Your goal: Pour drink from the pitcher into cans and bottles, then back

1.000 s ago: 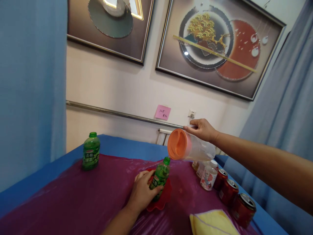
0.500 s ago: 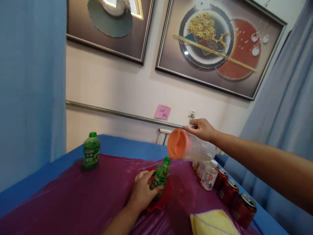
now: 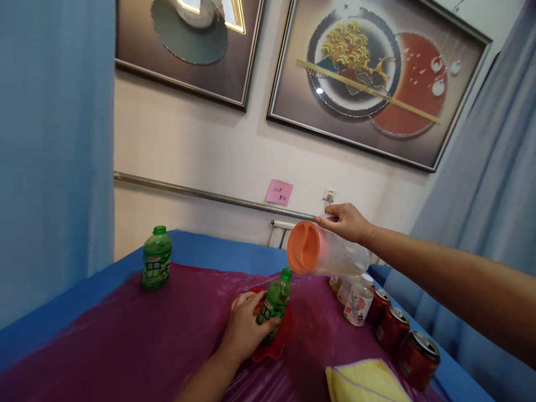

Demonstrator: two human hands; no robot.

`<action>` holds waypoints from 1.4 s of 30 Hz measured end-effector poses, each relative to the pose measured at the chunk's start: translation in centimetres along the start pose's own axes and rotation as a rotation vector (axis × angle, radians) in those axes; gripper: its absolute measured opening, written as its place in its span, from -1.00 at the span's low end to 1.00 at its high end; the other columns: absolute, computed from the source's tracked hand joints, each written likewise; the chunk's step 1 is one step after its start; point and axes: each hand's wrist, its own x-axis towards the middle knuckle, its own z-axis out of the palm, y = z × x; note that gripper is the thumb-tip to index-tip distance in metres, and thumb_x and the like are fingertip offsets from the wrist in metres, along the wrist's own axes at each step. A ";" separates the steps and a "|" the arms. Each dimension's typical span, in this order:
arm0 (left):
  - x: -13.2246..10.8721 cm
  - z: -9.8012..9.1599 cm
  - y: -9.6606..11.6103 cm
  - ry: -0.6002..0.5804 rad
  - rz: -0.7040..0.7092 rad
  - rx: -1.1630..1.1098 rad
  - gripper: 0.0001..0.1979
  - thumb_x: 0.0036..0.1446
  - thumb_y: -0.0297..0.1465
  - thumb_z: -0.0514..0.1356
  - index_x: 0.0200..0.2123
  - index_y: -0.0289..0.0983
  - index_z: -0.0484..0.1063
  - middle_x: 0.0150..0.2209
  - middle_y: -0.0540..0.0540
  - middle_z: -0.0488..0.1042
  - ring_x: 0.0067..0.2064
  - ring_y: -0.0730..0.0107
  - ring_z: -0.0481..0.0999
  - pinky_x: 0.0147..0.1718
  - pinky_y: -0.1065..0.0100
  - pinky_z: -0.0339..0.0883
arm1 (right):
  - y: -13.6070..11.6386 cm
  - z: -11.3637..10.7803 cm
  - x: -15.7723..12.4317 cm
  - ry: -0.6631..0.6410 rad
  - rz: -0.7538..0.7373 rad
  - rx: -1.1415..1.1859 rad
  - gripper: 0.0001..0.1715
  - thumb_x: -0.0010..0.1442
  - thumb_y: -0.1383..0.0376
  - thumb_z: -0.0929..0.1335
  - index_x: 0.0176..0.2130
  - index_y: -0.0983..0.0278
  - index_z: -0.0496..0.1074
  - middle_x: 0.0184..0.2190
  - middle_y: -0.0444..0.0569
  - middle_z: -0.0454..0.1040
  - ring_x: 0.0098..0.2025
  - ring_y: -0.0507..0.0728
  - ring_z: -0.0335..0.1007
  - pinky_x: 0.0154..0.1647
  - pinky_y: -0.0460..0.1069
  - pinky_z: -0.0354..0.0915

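My left hand is wrapped round a green plastic bottle, which leans to the right over a red scalloped dish. The bottle's mouth has no cap on it. My right hand grips the handle of a clear pitcher with an orange lid. The pitcher lies tipped almost on its side, lid end to the left, with pale liquid inside. Its lid edge is right at the bottle's mouth; I cannot make out a stream between them.
Another green bottle stands at the back left of the purple sheet. Several small white-capped bottles and red cans line the right side. A folded yellow cloth lies at the front right. Behind is a wall with a rail.
Almost nothing differs. Both hands, the tipped pitcher and the leaning bottle keep nearly the same positions.
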 end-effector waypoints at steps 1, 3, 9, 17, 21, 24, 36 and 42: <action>0.0 0.0 0.0 0.003 0.001 0.001 -0.37 -0.15 -0.24 0.44 0.07 -0.16 0.52 0.01 -0.18 0.50 0.08 0.01 0.45 0.13 0.03 0.29 | 0.0 0.0 0.0 -0.001 0.001 -0.002 -0.38 0.16 -0.07 0.33 -0.62 0.19 -0.03 -0.64 -0.25 -0.08 -0.55 -0.01 -0.14 -0.52 -0.02 -0.13; 0.0 0.0 0.1 0.009 -0.002 0.003 -0.36 -0.16 -0.24 0.45 0.08 -0.16 0.52 0.00 -0.18 0.51 0.07 0.01 0.45 0.13 0.02 0.29 | 0.0 0.0 0.0 -0.005 0.002 -0.001 -0.38 0.17 -0.06 0.33 -0.61 0.19 -0.03 -0.65 -0.25 -0.07 -0.55 -0.01 -0.14 -0.52 -0.02 -0.13; 0.1 0.0 0.0 0.003 -0.005 -0.002 -0.36 -0.15 -0.24 0.44 0.08 -0.16 0.52 0.01 -0.19 0.50 0.08 0.01 0.44 0.14 0.03 0.28 | 0.0 -0.1 0.0 -0.001 0.007 -0.007 -0.39 0.17 -0.05 0.33 -0.62 0.19 -0.02 -0.65 -0.25 -0.07 -0.57 -0.02 -0.14 -0.53 -0.04 -0.12; 0.0 0.0 0.2 -0.001 -0.019 -0.015 -0.35 -0.16 -0.25 0.45 0.08 -0.17 0.52 0.01 -0.20 0.49 0.08 0.01 0.44 0.14 0.03 0.27 | -0.1 0.0 0.0 -0.001 -0.002 -0.015 -0.38 0.17 -0.06 0.33 -0.61 0.19 -0.02 -0.65 -0.26 -0.06 -0.56 -0.01 -0.14 -0.52 -0.01 -0.12; -0.1 -0.2 0.4 -0.005 -0.025 -0.020 -0.35 -0.15 -0.26 0.45 0.09 -0.17 0.52 0.02 -0.20 0.49 0.09 0.01 0.43 0.16 0.02 0.25 | -0.2 -0.1 0.0 -0.011 0.005 -0.010 -0.38 0.18 -0.07 0.33 -0.61 0.18 -0.03 -0.66 -0.25 -0.06 -0.55 -0.01 -0.15 -0.51 -0.01 -0.12; -0.1 -0.2 0.4 -0.008 -0.012 -0.025 -0.37 -0.14 -0.25 0.44 0.08 -0.15 0.52 0.01 -0.18 0.50 0.08 0.02 0.44 0.15 0.02 0.26 | -0.4 -0.2 0.0 -0.027 0.007 0.006 -0.37 0.17 -0.09 0.32 -0.61 0.19 -0.03 -0.66 -0.25 -0.05 -0.55 0.00 -0.14 -0.51 -0.01 -0.12; -0.1 -0.3 0.5 -0.002 -0.003 -0.007 -0.40 -0.14 -0.25 0.44 0.05 -0.13 0.53 0.00 -0.16 0.52 0.08 0.02 0.45 0.13 0.03 0.28 | 0.0 0.0 -0.1 -0.011 0.018 0.005 -0.38 0.17 -0.08 0.33 -0.61 0.19 -0.02 -0.64 -0.25 -0.07 -0.55 -0.01 -0.14 -0.53 -0.03 -0.12; -0.1 -0.3 0.5 -0.008 0.000 0.001 -0.41 -0.14 -0.28 0.43 0.05 -0.13 0.53 -0.01 -0.15 0.52 0.08 0.03 0.45 0.13 0.05 0.28 | 0.2 0.0 -0.2 -0.015 0.026 -0.001 -0.38 0.17 -0.08 0.33 -0.61 0.19 0.00 -0.65 -0.25 -0.05 -0.55 -0.01 -0.12 -0.52 -0.02 -0.12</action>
